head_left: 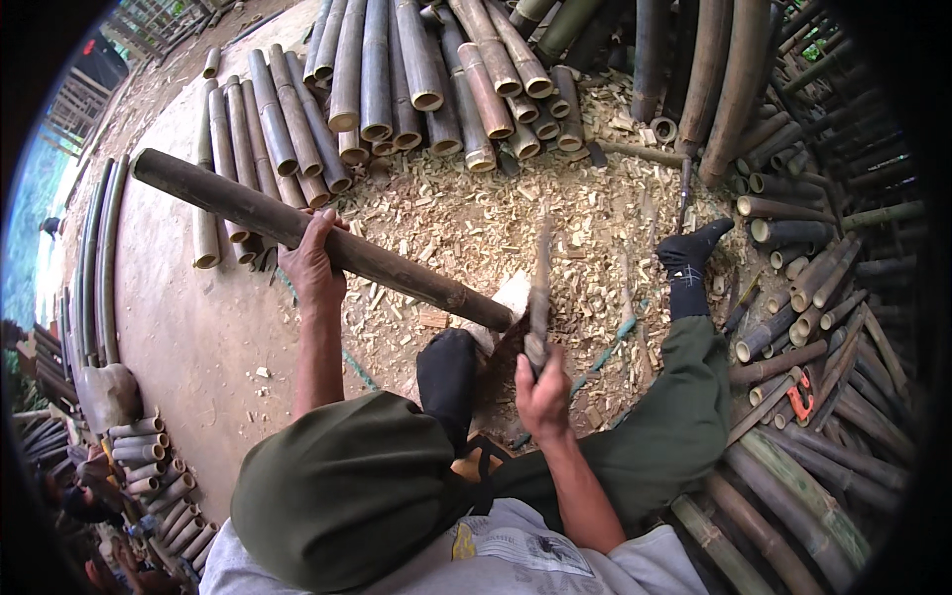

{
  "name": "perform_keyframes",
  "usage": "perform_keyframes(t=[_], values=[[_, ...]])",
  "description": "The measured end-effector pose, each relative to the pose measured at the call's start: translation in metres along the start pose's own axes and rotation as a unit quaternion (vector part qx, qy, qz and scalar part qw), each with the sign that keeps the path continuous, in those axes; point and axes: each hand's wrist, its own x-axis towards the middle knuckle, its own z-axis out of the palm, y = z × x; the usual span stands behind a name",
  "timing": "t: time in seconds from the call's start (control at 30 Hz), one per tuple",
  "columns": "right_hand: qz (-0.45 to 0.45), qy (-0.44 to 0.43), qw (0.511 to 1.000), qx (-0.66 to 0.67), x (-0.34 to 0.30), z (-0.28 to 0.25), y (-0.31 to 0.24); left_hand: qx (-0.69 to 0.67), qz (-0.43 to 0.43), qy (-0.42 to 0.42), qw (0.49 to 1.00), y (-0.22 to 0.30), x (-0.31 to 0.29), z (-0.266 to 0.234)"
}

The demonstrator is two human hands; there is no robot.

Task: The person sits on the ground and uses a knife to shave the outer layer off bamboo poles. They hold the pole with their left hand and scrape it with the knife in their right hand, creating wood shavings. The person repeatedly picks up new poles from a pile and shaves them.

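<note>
The pole [397,272] runs slantwise through the left hand [315,263], its longer part reaching down and right, its other end up and left. The hand is closed around it, palm against its near side, fingers wrapped over the top. The pole's lower end rests at a pale block [512,294], just left of the tool [538,317] in the right hand [543,392]. That hand is closed in a fist on the tool's handle; the tool points upward, away from the person, its upper part too blurred to make out. Whether it touches the pole cannot be told.

Just below the pole's lower end is a foot [444,382] in a dark sock, the knee bent beside the left forearm. The other leg stretches out to the right. Pale chips [595,223] cover the ground around the block and beyond it. Farther out, a row of cut bamboo [426,84] lies at the top, ends toward the person. More bamboo is piled at the right, where an orange-handled saw [801,395] lies among the pieces. Other people [94,486] show dimly at lower left.
</note>
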Motion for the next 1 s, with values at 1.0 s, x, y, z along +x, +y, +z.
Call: perform_keyframes(t=[1.0], values=[[0.055,-0.108,0.982,-0.145,0.020,0.009,0.048,0.017,0.030,-0.018,0.999,0.012,-0.001,-0.007]])
